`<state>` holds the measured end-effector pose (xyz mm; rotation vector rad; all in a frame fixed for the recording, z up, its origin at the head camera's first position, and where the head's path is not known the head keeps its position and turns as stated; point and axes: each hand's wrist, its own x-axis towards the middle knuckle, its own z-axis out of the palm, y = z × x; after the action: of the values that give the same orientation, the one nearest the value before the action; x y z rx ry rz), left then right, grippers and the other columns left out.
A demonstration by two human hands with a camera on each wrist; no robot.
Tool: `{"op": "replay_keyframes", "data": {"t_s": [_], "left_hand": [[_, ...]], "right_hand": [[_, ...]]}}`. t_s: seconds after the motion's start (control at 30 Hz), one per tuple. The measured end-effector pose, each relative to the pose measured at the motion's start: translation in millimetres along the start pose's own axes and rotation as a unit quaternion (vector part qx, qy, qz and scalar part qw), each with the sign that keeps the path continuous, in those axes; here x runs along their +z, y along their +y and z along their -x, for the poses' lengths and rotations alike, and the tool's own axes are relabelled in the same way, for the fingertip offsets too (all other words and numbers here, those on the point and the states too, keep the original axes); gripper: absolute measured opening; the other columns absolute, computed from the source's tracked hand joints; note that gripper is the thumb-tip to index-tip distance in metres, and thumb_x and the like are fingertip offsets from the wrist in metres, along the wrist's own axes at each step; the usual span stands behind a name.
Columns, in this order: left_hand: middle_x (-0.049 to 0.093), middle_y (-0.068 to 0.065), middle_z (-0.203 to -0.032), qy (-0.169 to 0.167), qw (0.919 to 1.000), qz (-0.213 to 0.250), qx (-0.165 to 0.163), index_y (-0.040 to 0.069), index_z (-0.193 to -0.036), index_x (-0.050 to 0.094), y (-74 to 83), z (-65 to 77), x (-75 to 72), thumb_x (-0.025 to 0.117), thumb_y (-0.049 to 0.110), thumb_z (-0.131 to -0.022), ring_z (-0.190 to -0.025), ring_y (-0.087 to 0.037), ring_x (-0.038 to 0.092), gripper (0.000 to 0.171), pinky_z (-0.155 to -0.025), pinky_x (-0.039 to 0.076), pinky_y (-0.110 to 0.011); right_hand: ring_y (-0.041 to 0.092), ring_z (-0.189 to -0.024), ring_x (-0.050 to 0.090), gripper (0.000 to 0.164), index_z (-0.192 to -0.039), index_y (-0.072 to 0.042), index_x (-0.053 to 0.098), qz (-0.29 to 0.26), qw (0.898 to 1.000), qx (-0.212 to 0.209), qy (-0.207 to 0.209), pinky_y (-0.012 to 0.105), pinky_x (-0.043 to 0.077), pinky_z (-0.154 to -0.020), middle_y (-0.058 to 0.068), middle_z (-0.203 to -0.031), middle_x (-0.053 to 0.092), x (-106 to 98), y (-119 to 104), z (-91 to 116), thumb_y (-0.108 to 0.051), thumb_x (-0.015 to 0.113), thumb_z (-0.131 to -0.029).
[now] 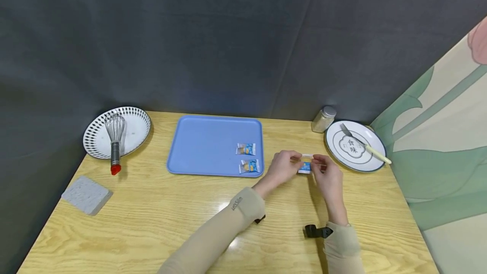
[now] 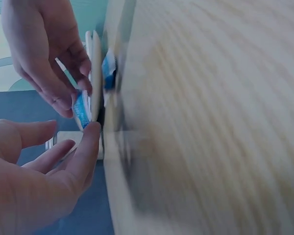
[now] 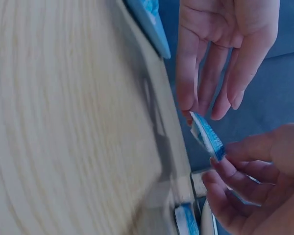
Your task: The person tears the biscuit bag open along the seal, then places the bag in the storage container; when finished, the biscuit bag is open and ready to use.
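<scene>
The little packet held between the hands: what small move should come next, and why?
Perhaps the left hand should pinch the packet and take it over: the right hand pinches one end, a left fingertip is at the other, and the blue tray, with two similar packets on it, lies on the left hand's side.

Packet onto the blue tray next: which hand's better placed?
Left, probably: the left hand is nearer the blue tray and touches the packet; the right hand, though pinching it, sits farther off.
</scene>
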<state>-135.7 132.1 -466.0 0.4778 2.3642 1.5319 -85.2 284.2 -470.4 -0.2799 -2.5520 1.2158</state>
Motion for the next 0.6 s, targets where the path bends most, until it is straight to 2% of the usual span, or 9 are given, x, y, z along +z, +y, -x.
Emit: {"op": "replay_keyframes", "data": {"t_s": [0.13,0.17,0.43,0.6], "left_hand": [[0.075,-0.009,-0.128,-0.004,0.9992,0.039,-0.004,0.003,-0.132,0.074,0.3,5.5,-13.9,0.068,0.011,-0.107,-0.105,-0.018,0.076,0.028,-0.079,0.059,-0.023],[0.075,-0.009,-0.128,-0.003,0.9991,0.042,-0.004,0.003,-0.132,0.074,0.5,7.1,-17.5,0.068,0.011,-0.107,-0.105,-0.019,0.076,0.027,-0.079,0.059,-0.024],[0.077,-0.012,-0.118,0.036,0.9978,0.051,0.023,-0.002,-0.128,0.075,-3.6,10.9,-41.5,0.068,0.011,-0.106,-0.099,-0.023,0.078,0.026,-0.074,0.058,-0.021],[0.076,-0.016,-0.112,0.045,0.9952,0.083,0.024,-0.007,-0.128,0.072,-9.0,11.3,-52.0,0.067,0.008,-0.105,-0.096,-0.031,0.078,0.028,-0.070,0.056,-0.021]], "right_hand": [[-0.006,-0.077,0.062,0.024,-0.121,0.014,0.070,-0.051,0.999,0.006,0.003,0.004,0.047,-0.069,0.031,-0.109,0.073,4.0,-7.3,2.2,0.010,0.071,-0.097],[-0.009,-0.074,0.060,0.024,-0.121,0.014,0.069,-0.065,0.998,0.009,0.002,0.006,0.048,-0.068,0.031,-0.110,0.073,5.5,-9.4,3.0,0.010,0.072,-0.098],[-0.006,-0.074,0.067,0.024,-0.118,0.016,0.067,-0.182,0.982,0.041,0.013,0.013,0.056,-0.071,0.035,-0.113,0.069,18.0,-26.9,9.7,0.011,0.074,-0.096],[-0.004,-0.074,0.067,0.023,-0.116,0.017,0.067,-0.208,0.977,0.036,0.013,0.013,0.056,-0.071,0.034,-0.109,0.069,25.7,-33.0,17.6,0.012,0.075,-0.094]]}}
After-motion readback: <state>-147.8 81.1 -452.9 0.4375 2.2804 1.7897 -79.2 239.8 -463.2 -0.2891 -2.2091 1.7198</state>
